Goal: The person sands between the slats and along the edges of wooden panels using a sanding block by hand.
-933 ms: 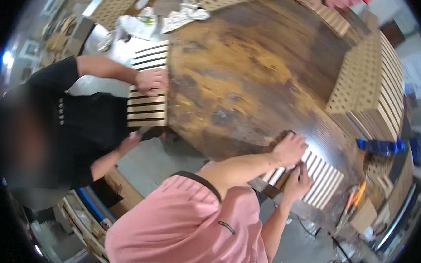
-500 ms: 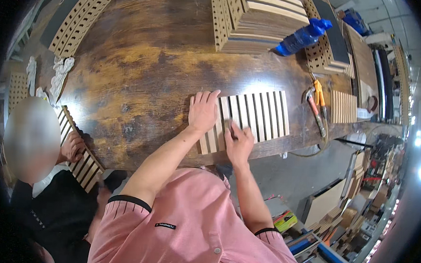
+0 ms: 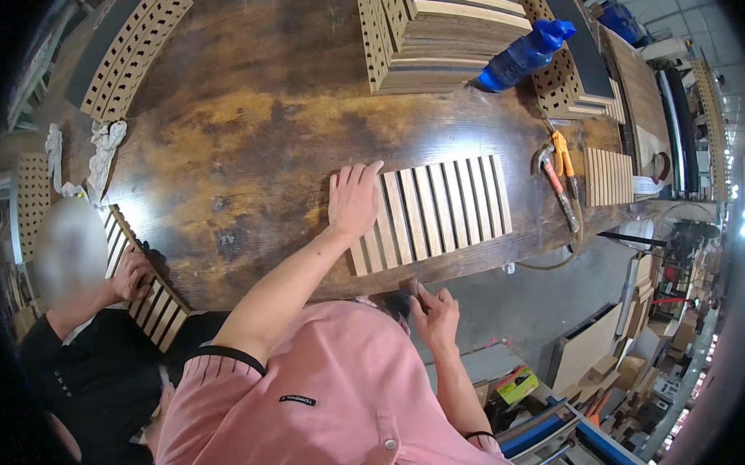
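A slatted wood panel (image 3: 445, 207), pale strips with dark gaps, lies slightly turned near the table's front edge. My left hand (image 3: 355, 200) rests flat on its left end, fingers stretched forward and covering part of the strips. Just off the table's front edge, below the panel, is my right hand (image 3: 436, 314). Its fingers are curled in a pinch, and a small dark thing seems to sit at their tips, too small to name.
A hammer (image 3: 560, 192) and orange-handled pliers (image 3: 564, 158) lie right of the panel. Behind stand a blue bottle (image 3: 527, 57) and stacked slatted panels (image 3: 450, 47). At left, a co-worker's hand (image 3: 133, 275) holds another slatted panel (image 3: 162, 314); white gloves (image 3: 104, 155) lie nearby.
My right hand has left the panel's strips and moved down toward me, past the table edge. My left hand stays on the panel's left end.
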`<state>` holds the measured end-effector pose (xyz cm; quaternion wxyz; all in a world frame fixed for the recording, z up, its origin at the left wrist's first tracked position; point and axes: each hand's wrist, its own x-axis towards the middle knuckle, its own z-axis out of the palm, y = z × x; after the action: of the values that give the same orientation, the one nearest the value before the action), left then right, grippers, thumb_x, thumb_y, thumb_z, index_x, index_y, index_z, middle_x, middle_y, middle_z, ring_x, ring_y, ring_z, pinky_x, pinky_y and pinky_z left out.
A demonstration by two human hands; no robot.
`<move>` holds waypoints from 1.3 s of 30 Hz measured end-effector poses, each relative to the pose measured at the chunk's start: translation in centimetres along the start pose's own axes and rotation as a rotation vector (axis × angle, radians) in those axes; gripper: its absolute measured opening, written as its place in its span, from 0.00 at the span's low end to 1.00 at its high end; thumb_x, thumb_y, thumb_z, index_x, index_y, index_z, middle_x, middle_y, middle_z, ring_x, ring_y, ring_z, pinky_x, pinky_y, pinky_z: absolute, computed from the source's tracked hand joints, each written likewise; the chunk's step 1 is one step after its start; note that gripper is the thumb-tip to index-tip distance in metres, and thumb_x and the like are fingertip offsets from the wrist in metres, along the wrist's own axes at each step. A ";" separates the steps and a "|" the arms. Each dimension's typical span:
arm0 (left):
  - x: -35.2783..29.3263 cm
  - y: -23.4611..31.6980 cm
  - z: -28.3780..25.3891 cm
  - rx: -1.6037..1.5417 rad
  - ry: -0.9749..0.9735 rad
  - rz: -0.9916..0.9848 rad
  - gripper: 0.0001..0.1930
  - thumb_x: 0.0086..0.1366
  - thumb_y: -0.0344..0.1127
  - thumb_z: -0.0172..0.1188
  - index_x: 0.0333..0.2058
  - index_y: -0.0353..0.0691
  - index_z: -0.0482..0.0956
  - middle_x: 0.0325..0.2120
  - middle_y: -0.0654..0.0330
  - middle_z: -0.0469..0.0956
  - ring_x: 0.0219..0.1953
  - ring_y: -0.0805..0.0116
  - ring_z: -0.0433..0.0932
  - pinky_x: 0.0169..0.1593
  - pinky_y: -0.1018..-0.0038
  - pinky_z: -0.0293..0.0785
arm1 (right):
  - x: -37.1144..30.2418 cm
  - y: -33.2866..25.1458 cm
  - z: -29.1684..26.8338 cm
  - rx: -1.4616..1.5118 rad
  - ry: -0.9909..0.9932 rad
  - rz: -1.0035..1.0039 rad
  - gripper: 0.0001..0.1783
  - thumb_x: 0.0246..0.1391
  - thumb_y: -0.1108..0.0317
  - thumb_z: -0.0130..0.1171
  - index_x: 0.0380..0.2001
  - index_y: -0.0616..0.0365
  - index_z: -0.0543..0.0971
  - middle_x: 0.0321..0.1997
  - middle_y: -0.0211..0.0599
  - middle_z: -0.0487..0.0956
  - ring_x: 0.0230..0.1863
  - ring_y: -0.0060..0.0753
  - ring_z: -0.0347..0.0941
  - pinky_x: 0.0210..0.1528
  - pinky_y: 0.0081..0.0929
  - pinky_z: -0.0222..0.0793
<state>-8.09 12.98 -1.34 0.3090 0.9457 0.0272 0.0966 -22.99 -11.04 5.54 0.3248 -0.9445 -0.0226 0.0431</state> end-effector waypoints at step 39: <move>0.9 -2.1 -1.1 -0.112 -0.082 -0.096 0.24 0.73 0.30 0.52 0.66 0.42 0.70 0.50 0.50 0.78 0.56 0.47 0.73 0.63 0.51 0.65 | 9.9 -5.3 5.3 -0.077 0.003 0.099 0.18 0.67 0.51 0.60 0.52 0.45 0.88 0.36 0.38 0.84 0.42 0.45 0.81 0.51 0.48 0.65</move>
<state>-7.42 15.37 -1.59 0.3668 0.9277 0.0543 0.0441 -13.77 -2.88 3.96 0.2859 -0.9563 0.0227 0.0569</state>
